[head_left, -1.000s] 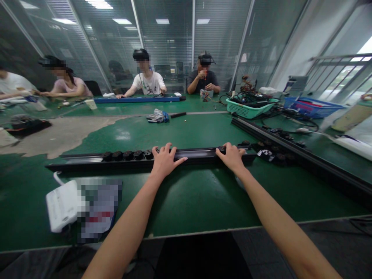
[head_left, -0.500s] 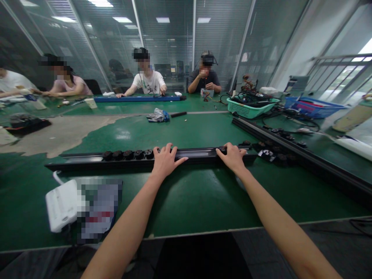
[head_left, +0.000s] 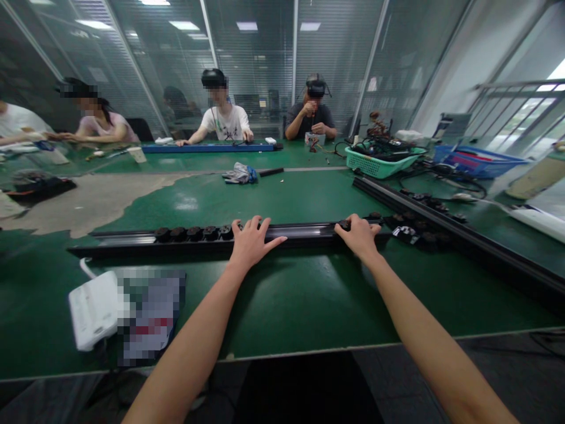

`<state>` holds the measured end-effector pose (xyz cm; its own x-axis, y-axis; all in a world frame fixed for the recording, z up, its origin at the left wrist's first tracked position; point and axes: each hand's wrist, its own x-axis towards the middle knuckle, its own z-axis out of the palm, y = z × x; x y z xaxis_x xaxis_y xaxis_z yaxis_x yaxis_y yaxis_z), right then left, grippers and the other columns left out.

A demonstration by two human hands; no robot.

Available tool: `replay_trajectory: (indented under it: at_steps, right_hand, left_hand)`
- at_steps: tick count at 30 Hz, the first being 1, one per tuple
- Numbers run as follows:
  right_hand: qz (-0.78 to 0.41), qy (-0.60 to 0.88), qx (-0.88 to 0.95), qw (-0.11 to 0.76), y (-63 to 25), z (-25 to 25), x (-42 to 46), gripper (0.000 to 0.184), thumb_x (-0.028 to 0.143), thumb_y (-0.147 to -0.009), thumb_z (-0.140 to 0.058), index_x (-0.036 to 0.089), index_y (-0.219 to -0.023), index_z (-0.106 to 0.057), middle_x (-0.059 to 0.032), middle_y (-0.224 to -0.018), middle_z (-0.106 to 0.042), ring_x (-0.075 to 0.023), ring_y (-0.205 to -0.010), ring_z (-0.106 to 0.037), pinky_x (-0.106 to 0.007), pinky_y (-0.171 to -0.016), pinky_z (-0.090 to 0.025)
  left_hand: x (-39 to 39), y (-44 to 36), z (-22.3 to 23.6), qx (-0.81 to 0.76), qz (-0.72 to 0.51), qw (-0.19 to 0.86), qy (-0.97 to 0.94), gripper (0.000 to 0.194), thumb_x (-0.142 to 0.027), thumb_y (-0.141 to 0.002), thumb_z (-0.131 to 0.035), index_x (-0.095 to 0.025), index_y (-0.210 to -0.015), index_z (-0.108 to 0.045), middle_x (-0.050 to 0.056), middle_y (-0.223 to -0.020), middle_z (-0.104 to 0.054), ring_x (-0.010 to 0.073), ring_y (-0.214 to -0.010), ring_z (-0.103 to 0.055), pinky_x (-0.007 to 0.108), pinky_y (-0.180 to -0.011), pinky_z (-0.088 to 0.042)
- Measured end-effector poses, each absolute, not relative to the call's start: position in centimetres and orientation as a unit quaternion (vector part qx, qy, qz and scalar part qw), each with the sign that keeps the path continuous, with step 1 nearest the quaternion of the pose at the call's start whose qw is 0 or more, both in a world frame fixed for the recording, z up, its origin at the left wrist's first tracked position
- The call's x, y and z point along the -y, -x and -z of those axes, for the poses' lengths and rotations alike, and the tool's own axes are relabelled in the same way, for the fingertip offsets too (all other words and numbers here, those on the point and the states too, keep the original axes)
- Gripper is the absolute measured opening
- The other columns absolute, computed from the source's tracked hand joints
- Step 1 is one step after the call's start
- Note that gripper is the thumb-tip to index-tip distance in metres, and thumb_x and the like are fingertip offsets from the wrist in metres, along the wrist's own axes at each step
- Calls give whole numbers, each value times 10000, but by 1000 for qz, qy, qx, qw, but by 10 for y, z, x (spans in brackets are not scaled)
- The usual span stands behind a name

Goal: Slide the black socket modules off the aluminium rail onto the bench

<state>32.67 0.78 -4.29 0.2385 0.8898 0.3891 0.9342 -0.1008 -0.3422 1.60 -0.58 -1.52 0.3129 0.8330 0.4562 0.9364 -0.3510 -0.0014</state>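
A long black metal rail (head_left: pixel 304 234) with a shiny channel lies across the green table in front of me. Several black socket-like pieces (head_left: pixel 195 234) sit in a row in its left half. Over the right end of that row rests my left hand (head_left: pixel 251 238), fingers spread across the rail and thumb stretched out to the right. Near the rail's right end, my right hand (head_left: pixel 359 235) has its thumb and fingers around a small black socket-like piece (head_left: pixel 344 224) on the channel, mostly hidden by the fingers.
A second black rail (head_left: pixel 441 229) runs diagonally at right, with loose black pieces (head_left: pixel 426 203) beside it. Further back are a green basket (head_left: pixel 375 169) of cables, a blue basket (head_left: pixel 479 168) and gloves (head_left: pixel 239 174). A white device (head_left: pixel 95 312) lies front left. Several people sit across the table.
My right hand has slid slightly to the right along the rail with the small black piece. My left hand has stayed almost in place.
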Motion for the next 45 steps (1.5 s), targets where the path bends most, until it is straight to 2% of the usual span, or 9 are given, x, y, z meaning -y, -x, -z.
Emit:
replay_trajectory:
  at_steps: [4,7,9,13,19,23,27,37,45]
  right_hand:
    - [50,759,596,257,-332,42,-9,368,510,-854,-446,180,-961,-570,-150,-937,-690,-336,-952,-585,-479,-901,-262]
    - [53,769,584,253,-336,40,-8,363,501,-837,-461,175,-946,-579,-162,-926,-692,-341,-937,-590,-479,-890,-270]
    - [52,777,576,248,-338,38,-8,358,496,-829,-474,173,-936,-586,-169,-923,-695,-346,-936,-596,-481,-889,-274]
    - [54,792,561,233,-344,35,-8,363,495,-822,-488,168,-935,-597,-175,-935,-703,-357,-952,-604,-497,-908,-274]
    - [63,810,538,226,-352,33,-8,395,520,-824,-501,160,-947,-608,-188,-941,-702,-365,-955,-611,-520,-919,-284]
    - [55,819,527,221,-356,32,-8,411,525,-826,-516,152,-968,-618,-198,-970,-704,-367,-969,-612,-536,-930,-288]
    - [56,826,519,211,-360,31,-7,429,514,-832,-511,138,-1007,-622,-207,-1001,-705,-378,-994,-608,-561,-945,-284]
    - [39,841,504,191,-364,25,-6,437,502,-855,-506,129,-1055,-614,-202,-1057,-694,-372,-1040,-598,-577,-976,-278]
    - [32,845,502,182,-363,23,-5,434,498,-870,-496,123,-1058,-609,-207,-1053,-698,-374,-1050,-603,-573,-986,-277]
  left_hand:
    - [4,-7,5,575,224,157,771,610,-690,-949,-389,-260,-1342,-570,151,-1414,-553,341,-1277,-503,577,-1125,-217]
    - [0,12,-4,631,271,176,706,583,-648,-982,-328,-228,-1255,-628,152,-1377,-571,344,-1262,-508,593,-1135,-220]
    - [-2,27,-8,691,314,194,621,623,-631,-992,-290,-169,-1194,-656,197,-1361,-562,373,-1281,-486,622,-1133,-220]
    - [-4,57,-8,776,370,202,469,670,-600,-999,-253,-99,-1193,-653,263,-1400,-507,425,-1370,-385,693,-1137,-162]
    - [-10,92,2,850,364,149,351,710,-606,-990,-232,-56,-1197,-632,315,-1489,-416,473,-1446,-289,758,-1116,-129]
    - [-11,105,3,868,359,119,323,701,-592,-997,-217,-54,-1224,-604,326,-1435,-463,464,-1408,-357,769,-1101,-163]
    - [-10,106,2,870,354,107,326,687,-583,-1000,-239,-46,-1253,-585,318,-1405,-473,456,-1381,-397,733,-1120,-197]
    - [-9,96,-1,859,349,148,344,607,-545,-1008,-279,-85,-1192,-630,289,-1338,-523,457,-1320,-433,757,-1052,-273]
    - [-7,68,-6,827,298,196,435,628,-542,-999,-279,-61,-1082,-674,252,-1111,-680,379,-1134,-596,625,-1074,-304]
